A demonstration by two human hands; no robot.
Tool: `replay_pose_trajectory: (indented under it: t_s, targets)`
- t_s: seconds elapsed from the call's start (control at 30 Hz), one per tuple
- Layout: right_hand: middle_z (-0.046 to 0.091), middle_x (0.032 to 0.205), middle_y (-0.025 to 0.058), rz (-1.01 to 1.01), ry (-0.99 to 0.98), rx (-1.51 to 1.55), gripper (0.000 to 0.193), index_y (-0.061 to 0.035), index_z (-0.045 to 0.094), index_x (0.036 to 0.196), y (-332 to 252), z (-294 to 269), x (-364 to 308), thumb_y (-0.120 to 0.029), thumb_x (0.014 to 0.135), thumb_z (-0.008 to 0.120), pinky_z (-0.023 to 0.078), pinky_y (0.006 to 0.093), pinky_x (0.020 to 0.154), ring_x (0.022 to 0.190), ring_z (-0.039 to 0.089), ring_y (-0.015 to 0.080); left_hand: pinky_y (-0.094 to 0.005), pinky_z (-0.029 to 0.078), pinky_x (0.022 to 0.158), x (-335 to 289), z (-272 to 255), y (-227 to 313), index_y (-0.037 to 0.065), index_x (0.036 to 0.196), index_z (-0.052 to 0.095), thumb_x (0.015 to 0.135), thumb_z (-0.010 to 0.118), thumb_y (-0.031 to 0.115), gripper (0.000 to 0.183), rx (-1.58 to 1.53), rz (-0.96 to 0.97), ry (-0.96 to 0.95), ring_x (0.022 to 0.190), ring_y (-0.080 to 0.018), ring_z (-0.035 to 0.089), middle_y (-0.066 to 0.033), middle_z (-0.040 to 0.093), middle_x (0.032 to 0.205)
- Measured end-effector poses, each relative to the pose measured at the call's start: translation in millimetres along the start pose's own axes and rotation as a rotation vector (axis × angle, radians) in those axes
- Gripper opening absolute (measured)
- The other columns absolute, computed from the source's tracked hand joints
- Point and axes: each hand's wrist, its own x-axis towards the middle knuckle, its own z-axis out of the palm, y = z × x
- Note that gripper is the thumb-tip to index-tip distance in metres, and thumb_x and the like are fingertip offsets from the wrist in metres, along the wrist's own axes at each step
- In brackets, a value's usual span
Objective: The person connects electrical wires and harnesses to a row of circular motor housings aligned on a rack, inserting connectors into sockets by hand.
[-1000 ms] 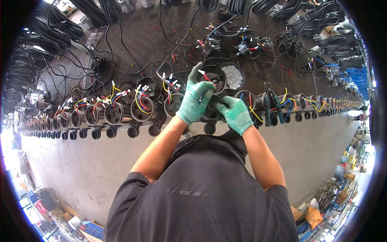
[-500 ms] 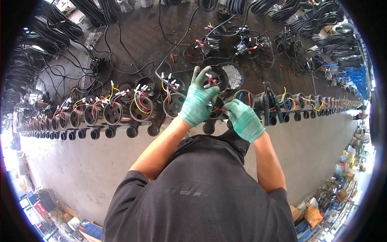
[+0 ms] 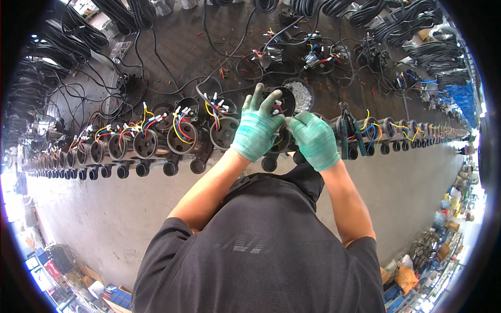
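My left hand point(image 3: 257, 130), in a green glove with grey fingertips, is bent around short wires with white end connectors point(image 3: 277, 108). Its upper fingers point away from me, and the thumb side meets the wires. Close against it, my right hand point(image 3: 315, 141), gloved alike, pinches at a red wire, its thumb and forefinger together; the wire's end is hidden by the fingers. Both hands are over a dark round housing point(image 3: 282, 142), mostly covered by the gloves. Just left stands another open housing point(image 3: 224, 133) with yellow, blue and red wires rising from it.
A round tub of small white connectors point(image 3: 301, 97) stands just beyond my hands. Green-handled pliers point(image 3: 345, 133) rest upright to the right. A long row of wired housings point(image 3: 145, 144) lines the bench edge. Black cable bundles point(image 3: 141, 15) lie along the far side.
My right hand has moved left and up, up against the left hand. The red wire that stretched between them is now mostly covered. My left fingers have shifted from a curled pinch to straighter.
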Motion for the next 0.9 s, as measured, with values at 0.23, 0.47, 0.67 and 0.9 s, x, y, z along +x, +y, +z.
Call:
replay_pose_trajectory:
  t_s: [0.23,0.47,0.67,0.9]
  targets:
    - [0.069,0.092,0.0118,0.099,-0.064,0.048,0.013,-0.0064,0.076,0.102,13.1,11.5,-4.7,-0.007,0.089,0.074,0.056,0.0424,0.067,0.079,0.07,0.0316,-0.0656,0.036,0.116,3.1,-2.5,1.1,0.017,0.098,0.079,0.075,0.08,0.012,0.023,0.001,-0.047,-0.027,0.153,-0.0536,0.029,-0.0118,0.043,0.16]
    - [0.069,0.097,0.014,0.217,-0.118,0.167,0.01,-0.0043,0.071,0.098,5.1,8.6,0.2,-0.005,0.088,0.072,0.056,0.0452,0.072,0.085,0.068,0.0386,-0.0581,0.037,0.119,2.5,-3.6,-6.2,0.015,0.101,0.079,0.077,0.076,0.007,0.026,-0.137,-0.018,-0.035,0.154,-0.0519,0.03,-0.0143,0.049,0.158]
    - [0.065,0.079,0.0116,0.434,-0.018,0.494,0.006,-0.0012,0.069,0.097,2.9,25.6,-8.0,-0.007,0.096,0.068,0.053,0.0379,0.066,0.071,0.067,0.0273,-0.0619,0.033,0.12,3.9,-5.3,-5.9,0.013,0.101,0.079,0.078,0.076,0.006,0.024,-0.235,0.013,-0.043,0.154,-0.0511,0.031,-0.0143,0.051,0.156]
    - [0.057,0.075,0.0008,1.351,-0.018,1.532,0.013,-0.0058,0.067,0.096,-17.4,23.9,-4.0,-0.014,0.105,0.062,0.033,0.0248,0.039,0.049,0.053,0.0104,-0.0722,0.025,0.12,1.4,-1.7,-13.5,0.017,0.102,0.078,0.075,0.075,0.012,0.027,-0.243,0.003,-0.078,0.154,-0.0515,0.033,-0.0086,0.053,0.154]
